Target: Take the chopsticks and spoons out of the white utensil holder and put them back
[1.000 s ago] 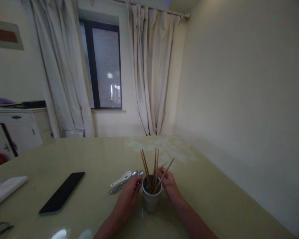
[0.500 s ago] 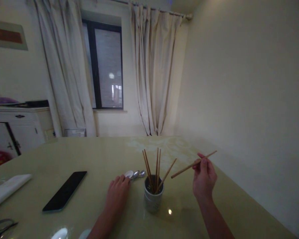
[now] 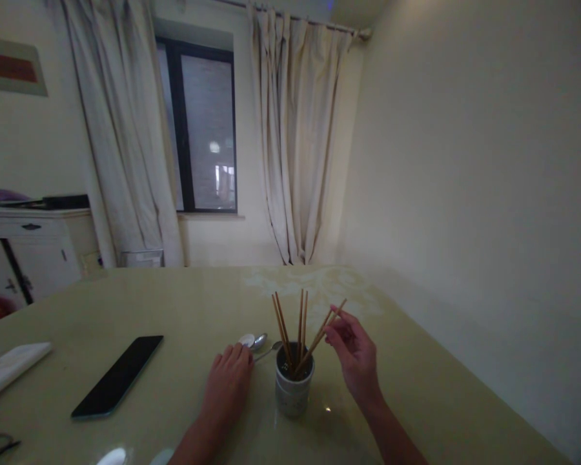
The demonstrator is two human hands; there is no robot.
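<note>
Chopsticks stand bundled in a small cup near the front of the surface, and one more is pinched at its upper end by the right hand, thumb and fingers closed narrowly on it. Half a second earlier that stick was held out to the right, well clear of the cup; now it has been brought back, its lower end set down inside the cup and its shaft leaning up and to the right beside a similar leaning stick. The move is judged to be a return of the stick to the cup, with the grip not yet released.

The left hand lies flat, palm down, on the surface just to the left of the cup, holding nothing; its fingertips reach the bowls of some spoons, whose handles are largely hidden beneath it. Since a second ago it has been drawn off the cup's side.

Further left a dark phone lies flat, well apart from the cup, and a folded white cloth is seen at the left edge. Curtains and a window are seen beyond the surface.
</note>
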